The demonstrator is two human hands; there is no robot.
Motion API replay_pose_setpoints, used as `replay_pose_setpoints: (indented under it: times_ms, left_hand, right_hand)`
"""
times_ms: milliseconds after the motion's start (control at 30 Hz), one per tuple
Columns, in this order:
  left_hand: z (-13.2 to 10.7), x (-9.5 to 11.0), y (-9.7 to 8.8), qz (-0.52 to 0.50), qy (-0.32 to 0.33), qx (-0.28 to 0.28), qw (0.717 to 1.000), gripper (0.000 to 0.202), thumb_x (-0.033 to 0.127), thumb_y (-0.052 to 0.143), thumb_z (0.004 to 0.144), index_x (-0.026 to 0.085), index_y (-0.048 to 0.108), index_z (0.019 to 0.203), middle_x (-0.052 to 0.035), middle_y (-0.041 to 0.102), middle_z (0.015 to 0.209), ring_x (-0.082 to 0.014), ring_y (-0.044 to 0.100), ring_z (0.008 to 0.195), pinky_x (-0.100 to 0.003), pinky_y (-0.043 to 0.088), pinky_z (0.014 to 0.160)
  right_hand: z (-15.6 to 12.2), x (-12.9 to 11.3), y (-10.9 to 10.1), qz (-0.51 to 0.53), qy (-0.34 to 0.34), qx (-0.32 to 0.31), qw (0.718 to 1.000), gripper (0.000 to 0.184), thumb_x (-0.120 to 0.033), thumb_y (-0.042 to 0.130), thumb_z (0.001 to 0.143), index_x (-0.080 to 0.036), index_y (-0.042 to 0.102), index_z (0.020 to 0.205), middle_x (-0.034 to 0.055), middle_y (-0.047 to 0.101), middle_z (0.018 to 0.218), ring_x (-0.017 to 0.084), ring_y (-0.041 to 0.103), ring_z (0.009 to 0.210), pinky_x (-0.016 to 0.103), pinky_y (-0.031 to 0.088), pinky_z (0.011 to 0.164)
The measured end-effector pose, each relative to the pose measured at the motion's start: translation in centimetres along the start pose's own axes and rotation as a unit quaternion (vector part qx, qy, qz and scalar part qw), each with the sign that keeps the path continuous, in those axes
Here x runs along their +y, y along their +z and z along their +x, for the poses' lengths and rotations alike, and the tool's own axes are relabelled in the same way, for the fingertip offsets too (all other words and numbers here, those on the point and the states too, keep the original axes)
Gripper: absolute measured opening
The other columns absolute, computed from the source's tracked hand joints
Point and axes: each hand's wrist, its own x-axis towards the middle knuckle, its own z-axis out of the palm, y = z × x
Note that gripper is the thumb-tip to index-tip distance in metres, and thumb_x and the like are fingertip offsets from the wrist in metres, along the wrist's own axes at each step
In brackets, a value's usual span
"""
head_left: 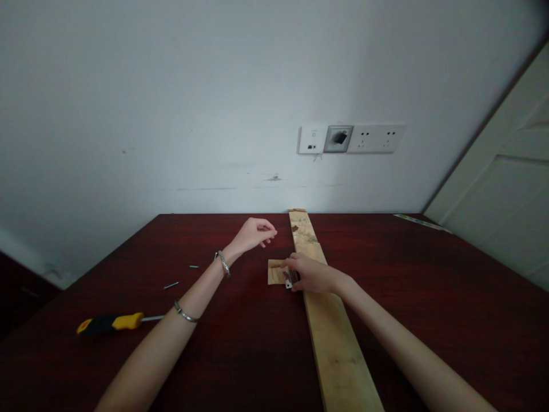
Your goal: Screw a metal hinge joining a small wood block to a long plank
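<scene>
My right hand (315, 273) reaches across a long wooden plank (343, 349), its thumb and fingers closed on a small metal hinge or bracket (289, 285). That metal piece lies where a small square wood block (275, 273) meets the plank's left side; the fingers hide most of it. Above the table, left of the plank, my left hand (254, 233) is held with thumb and fingertips pinched together. Whatever may be between those fingertips is too small to make out. Both hands are apart from each other.
A yellow and black screwdriver (109, 324) lies on the dark red table (240, 355), its tip behind my left forearm. Loose screws (171, 285) are scattered nearby. Wall sockets (371, 139) sit above the back edge; a thin strip (420, 222) lies at the back right.
</scene>
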Motion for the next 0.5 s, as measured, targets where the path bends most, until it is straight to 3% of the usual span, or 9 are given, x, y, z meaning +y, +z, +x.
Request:
replay_pose_setpoints:
  times_ms: [300,500]
  left_hand:
    - [0.1,-0.8,0.3,0.0,0.002,-0.032,0.999,0.015,0.026,0.064,0.074,0.012,0.065,0.077,-0.0032,0.062,0.065,-0.0097,0.058,0.054,-0.018,0.048,0.044]
    - [-0.1,-0.6,-0.2,-0.009,-0.027,-0.064,0.998,0.019,0.029,0.063,0.075,0.011,0.066,0.081,-0.0055,0.065,0.072,-0.0114,0.06,0.062,-0.02,0.05,0.05]
  right_hand:
    - [-0.1,0.2,0.1,0.029,0.012,0.007,0.999,0.059,-0.02,0.068,0.062,-0.011,0.05,0.118,0.0109,0.05,0.102,0.023,0.05,0.093,0.035,0.043,0.083]
    - [-0.3,0.2,-0.9,0.055,-0.025,0.056,0.997,0.057,-0.016,0.066,0.064,-0.011,0.046,0.117,0.009,0.049,0.101,0.019,0.05,0.089,0.033,0.044,0.081]
